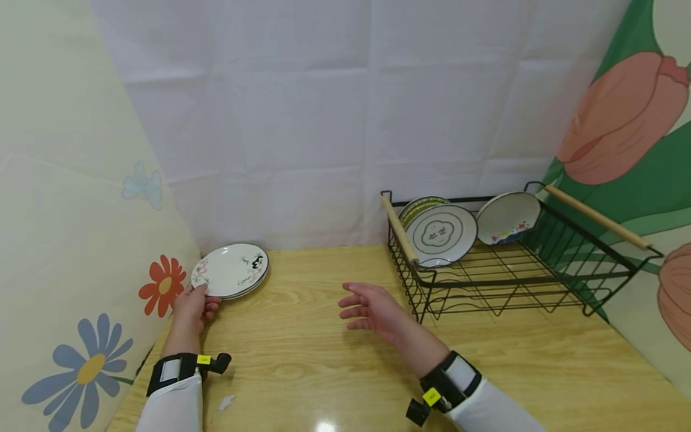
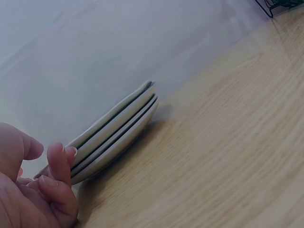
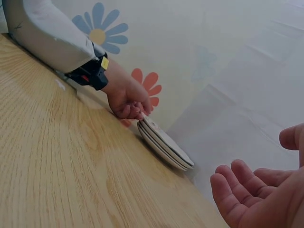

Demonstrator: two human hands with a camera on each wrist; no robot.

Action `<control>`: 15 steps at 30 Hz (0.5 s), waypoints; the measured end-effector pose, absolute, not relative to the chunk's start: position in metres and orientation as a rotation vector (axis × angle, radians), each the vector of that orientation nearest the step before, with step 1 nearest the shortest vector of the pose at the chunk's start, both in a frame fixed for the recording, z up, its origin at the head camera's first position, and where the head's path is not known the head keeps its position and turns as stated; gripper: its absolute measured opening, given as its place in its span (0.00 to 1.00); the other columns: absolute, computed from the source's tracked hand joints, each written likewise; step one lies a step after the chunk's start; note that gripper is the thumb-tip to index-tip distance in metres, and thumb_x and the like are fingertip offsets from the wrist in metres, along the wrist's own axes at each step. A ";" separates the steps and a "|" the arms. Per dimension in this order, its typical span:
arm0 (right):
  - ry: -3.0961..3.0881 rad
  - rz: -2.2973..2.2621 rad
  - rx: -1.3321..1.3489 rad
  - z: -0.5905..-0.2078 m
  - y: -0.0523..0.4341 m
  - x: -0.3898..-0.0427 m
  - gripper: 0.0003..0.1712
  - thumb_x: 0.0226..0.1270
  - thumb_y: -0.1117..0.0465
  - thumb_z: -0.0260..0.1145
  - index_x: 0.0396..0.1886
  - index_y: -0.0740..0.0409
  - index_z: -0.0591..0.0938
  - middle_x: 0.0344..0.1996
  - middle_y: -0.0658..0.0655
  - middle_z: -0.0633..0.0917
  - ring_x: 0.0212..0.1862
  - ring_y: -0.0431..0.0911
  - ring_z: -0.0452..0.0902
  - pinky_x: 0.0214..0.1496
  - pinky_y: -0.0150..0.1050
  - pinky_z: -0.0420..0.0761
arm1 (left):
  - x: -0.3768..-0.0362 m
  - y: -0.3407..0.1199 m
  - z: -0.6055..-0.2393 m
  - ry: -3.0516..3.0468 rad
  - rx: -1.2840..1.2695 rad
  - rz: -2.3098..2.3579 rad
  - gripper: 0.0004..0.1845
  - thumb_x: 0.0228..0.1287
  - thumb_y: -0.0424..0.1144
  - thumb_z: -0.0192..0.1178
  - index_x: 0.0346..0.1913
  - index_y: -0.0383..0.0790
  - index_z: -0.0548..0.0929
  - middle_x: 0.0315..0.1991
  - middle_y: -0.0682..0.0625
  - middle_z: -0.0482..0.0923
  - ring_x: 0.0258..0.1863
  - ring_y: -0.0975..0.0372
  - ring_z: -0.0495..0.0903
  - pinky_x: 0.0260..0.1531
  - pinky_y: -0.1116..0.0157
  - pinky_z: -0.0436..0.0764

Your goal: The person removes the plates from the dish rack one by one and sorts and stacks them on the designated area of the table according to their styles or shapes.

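A small stack of white plates (image 1: pixel 228 269) with dark rims stands on the table at the back left. The top plate carries pink and black drawings and some lettering. At the near left edge of the stack, my left hand (image 1: pixel 192 307) pinches the top plate's rim, thumb above and fingers curled at the side. The left wrist view shows the stacked rims (image 2: pixel 116 130) edge-on beside the fingertips. My right hand (image 1: pixel 376 313) hovers over the middle of the table, fingers loosely spread and holding nothing, left of a wire rack.
The black wire dish rack (image 1: pixel 504 281) with wooden handles stands at the right. Leaning inside are a grey-patterned plate (image 1: pixel 445 237), a green-edged plate (image 1: pixel 415 207) behind it and a white bowl (image 1: pixel 507 216). A white cloth (image 1: pixel 302 120) hangs behind the table (image 1: pixel 291 348).
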State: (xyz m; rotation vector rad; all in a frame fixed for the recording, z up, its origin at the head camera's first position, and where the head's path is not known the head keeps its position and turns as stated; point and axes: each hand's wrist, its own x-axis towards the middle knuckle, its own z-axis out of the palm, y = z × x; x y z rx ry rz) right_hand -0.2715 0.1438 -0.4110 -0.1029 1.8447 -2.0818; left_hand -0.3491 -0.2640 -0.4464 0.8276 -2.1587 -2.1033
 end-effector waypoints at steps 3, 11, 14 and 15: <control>1.837 -2.083 -0.101 -0.413 0.144 -0.272 0.32 0.82 0.49 0.51 0.76 0.63 0.66 0.45 0.54 0.87 0.43 0.46 0.87 0.46 0.41 0.87 | -0.348 -0.265 -0.445 -2.132 0.857 -2.102 0.31 0.81 0.56 0.42 0.80 0.48 0.62 0.21 0.58 0.82 0.20 0.64 0.79 0.23 0.70 0.76; 1.813 -2.048 -0.186 -0.407 0.147 -0.267 0.32 0.81 0.49 0.52 0.75 0.63 0.68 0.40 0.52 0.88 0.41 0.45 0.88 0.45 0.40 0.87 | -0.345 -0.268 -0.436 -2.029 0.929 -2.037 0.30 0.79 0.58 0.45 0.72 0.42 0.72 0.24 0.57 0.80 0.22 0.62 0.81 0.26 0.68 0.79; 1.818 -2.018 -0.281 -0.399 0.149 -0.265 0.31 0.82 0.49 0.52 0.74 0.64 0.69 0.39 0.51 0.89 0.42 0.45 0.88 0.45 0.40 0.87 | -0.346 -0.266 -0.428 -1.972 0.916 -2.053 0.30 0.79 0.58 0.46 0.73 0.45 0.71 0.25 0.58 0.81 0.23 0.63 0.82 0.27 0.69 0.79; 1.823 -2.008 -0.314 -0.395 0.150 -0.264 0.31 0.82 0.49 0.51 0.74 0.64 0.69 0.39 0.50 0.89 0.42 0.45 0.88 0.46 0.41 0.87 | -0.346 -0.264 -0.424 -1.958 0.903 -2.063 0.30 0.78 0.59 0.46 0.75 0.47 0.70 0.25 0.59 0.81 0.23 0.64 0.82 0.28 0.70 0.79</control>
